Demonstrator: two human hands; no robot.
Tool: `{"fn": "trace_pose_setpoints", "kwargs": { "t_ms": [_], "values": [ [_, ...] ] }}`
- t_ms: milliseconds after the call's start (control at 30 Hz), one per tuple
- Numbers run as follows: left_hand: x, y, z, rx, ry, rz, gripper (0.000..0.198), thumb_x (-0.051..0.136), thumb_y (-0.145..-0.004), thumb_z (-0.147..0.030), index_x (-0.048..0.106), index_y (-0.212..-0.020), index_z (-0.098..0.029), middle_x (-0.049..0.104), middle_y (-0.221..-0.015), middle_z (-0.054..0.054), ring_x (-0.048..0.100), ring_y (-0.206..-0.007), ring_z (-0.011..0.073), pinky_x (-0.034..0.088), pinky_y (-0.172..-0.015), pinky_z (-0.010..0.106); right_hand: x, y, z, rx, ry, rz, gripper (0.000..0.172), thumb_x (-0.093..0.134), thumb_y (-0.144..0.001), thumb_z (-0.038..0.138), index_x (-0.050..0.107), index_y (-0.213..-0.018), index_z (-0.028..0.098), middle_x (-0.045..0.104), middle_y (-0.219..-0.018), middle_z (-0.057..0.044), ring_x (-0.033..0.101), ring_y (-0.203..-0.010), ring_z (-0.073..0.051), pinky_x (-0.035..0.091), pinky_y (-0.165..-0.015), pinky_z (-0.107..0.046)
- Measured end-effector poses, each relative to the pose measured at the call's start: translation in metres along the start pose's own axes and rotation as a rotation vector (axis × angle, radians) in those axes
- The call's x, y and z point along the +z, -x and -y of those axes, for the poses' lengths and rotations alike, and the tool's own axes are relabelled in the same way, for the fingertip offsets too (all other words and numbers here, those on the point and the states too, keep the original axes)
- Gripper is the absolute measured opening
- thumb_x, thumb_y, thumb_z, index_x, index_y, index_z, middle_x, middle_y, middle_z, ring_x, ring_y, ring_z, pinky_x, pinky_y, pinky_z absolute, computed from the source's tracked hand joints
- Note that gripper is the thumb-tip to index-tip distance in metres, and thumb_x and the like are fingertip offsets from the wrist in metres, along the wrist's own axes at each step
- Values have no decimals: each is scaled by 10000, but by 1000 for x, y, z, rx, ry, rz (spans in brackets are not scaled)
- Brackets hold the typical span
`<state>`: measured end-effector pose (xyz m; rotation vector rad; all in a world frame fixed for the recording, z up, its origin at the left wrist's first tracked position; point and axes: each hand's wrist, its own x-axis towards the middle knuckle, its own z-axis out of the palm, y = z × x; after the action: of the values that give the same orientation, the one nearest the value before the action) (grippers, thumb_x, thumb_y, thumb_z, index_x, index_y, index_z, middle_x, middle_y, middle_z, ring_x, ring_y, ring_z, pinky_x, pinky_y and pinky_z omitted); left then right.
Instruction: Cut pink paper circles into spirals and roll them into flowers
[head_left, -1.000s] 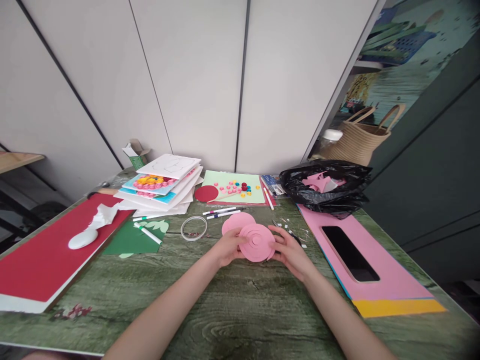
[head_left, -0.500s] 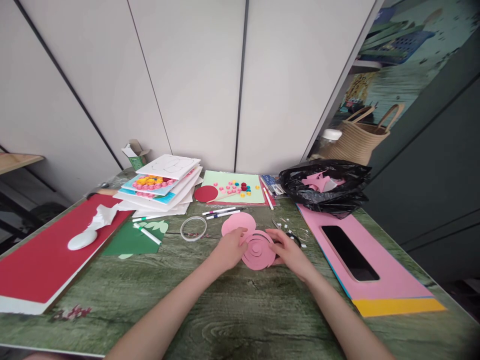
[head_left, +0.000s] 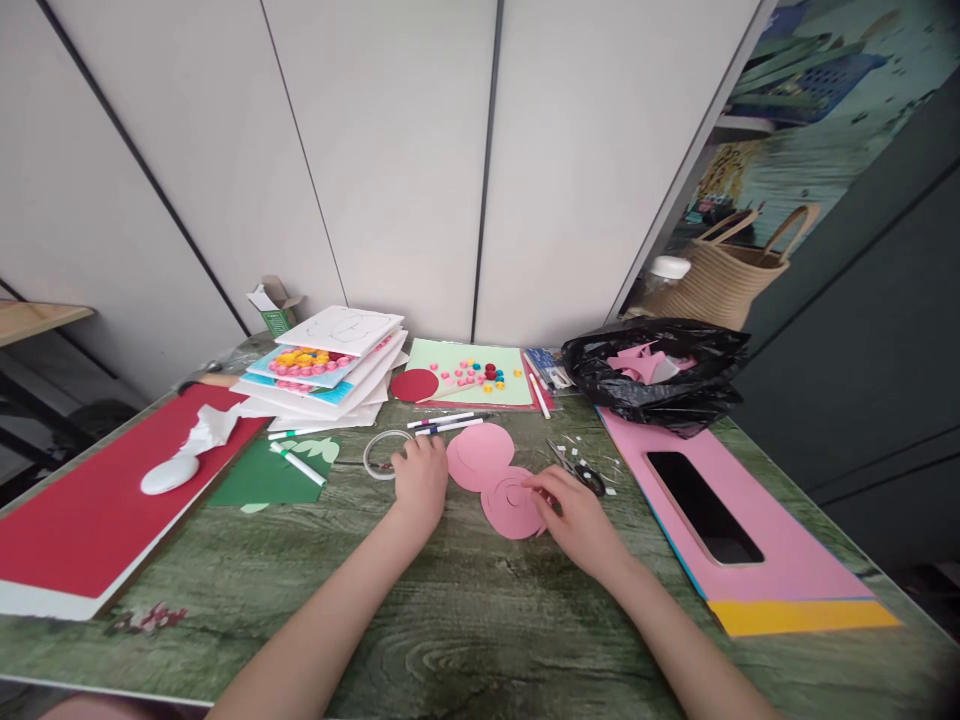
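Note:
A pink paper disc cut into a spiral (head_left: 510,505) lies on the green wood-grain table (head_left: 480,620) in front of me. My right hand (head_left: 574,515) holds it at its right edge, fingertips on top of the paper. A second, plain pink disc (head_left: 480,452) lies just behind it, partly overlapped. My left hand (head_left: 421,482) is off the discs and rests palm down to their left. Its fingers lie flat next to a clear tape ring (head_left: 382,455) and hold nothing.
Scissors (head_left: 579,470) and small white scraps lie right of the discs, markers (head_left: 444,423) behind. A pink sheet with a phone (head_left: 701,505) is at right, a black bag of scraps (head_left: 660,375) behind it. A red board (head_left: 90,510), green paper (head_left: 266,478) and stacked boards (head_left: 330,365) lie at left.
The spiral disc, held up in both hands before, has come down onto the table. My left hand has let go of it and moved left toward the tape ring.

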<state>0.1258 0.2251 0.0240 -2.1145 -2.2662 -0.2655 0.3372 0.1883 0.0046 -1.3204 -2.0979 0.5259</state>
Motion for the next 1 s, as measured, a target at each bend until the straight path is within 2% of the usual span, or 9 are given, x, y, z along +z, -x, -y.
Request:
{"fn": "trace_pose_setpoints", "kwargs": {
  "t_ms": [200,300,400,567,667,767,867,933,1000],
  "values": [
    [6,-14,15,-45,-98,-9,356,245,-849,-40,578,-970,-69,623,-877,202,606,-838,307,434,-682,450,7,4,-2,-35,273,146,313,433,-793,19,664,-890,207,570,-896,-60,515,-898,-183,388,-806,-311],
    [10,-18,20,-54,-112,-8,349,253,-846,-38,573,-983,-61,637,-847,199,621,-821,312,427,-690,462,10,4,-4,-33,310,143,335,426,-799,15,644,-957,215,566,-916,-59,509,-899,-181,377,-805,-310],
    [10,-19,20,-56,-107,-1,343,253,-835,-22,584,-927,-41,637,-801,194,630,-802,316,423,-701,467,14,4,-6,-28,337,150,330,426,-792,7,652,-912,215,566,-907,-56,509,-891,-182,370,-795,-310],
    [-3,-14,15,-11,-57,-10,317,288,-801,2,581,-921,-2,598,-882,223,624,-807,326,432,-690,461,17,4,-8,-23,324,130,304,443,-797,25,651,-899,221,571,-916,-48,518,-886,-175,368,-798,-310],
    [-11,-13,12,69,17,-19,288,338,-801,-16,592,-933,-44,577,-939,192,625,-807,268,445,-707,396,16,3,-10,-24,296,69,284,451,-810,51,629,-955,219,579,-929,-47,524,-902,-179,372,-808,-316],
    [-12,-14,8,170,115,-14,225,427,-807,-69,614,-913,-137,581,-949,110,619,-799,184,454,-711,298,15,2,-9,-36,264,6,250,450,-832,85,619,-969,209,587,-923,-51,528,-909,-187,381,-803,-321],
    [-7,-14,4,280,318,-33,169,490,-805,-123,620,-888,-192,591,-937,52,603,-806,142,458,-709,250,13,1,-5,-38,226,-53,232,438,-859,125,605,-996,209,595,-927,-54,533,-896,-195,386,-792,-336],
    [-2,-12,0,366,690,-47,149,564,-766,-147,618,-898,-192,603,-916,39,597,-786,134,464,-711,250,11,2,-1,-31,178,-92,239,427,-878,158,575,-1057,213,598,-931,-53,537,-875,-191,393,-783,-338],
    [3,-9,-5,387,1013,15,235,655,-693,-163,614,-923,-187,623,-893,32,594,-733,126,474,-695,253,9,3,3,-33,125,-133,261,426,-890,191,532,-1127,216,600,-933,-52,538,-869,-188,400,-790,-337]
  ]
}}
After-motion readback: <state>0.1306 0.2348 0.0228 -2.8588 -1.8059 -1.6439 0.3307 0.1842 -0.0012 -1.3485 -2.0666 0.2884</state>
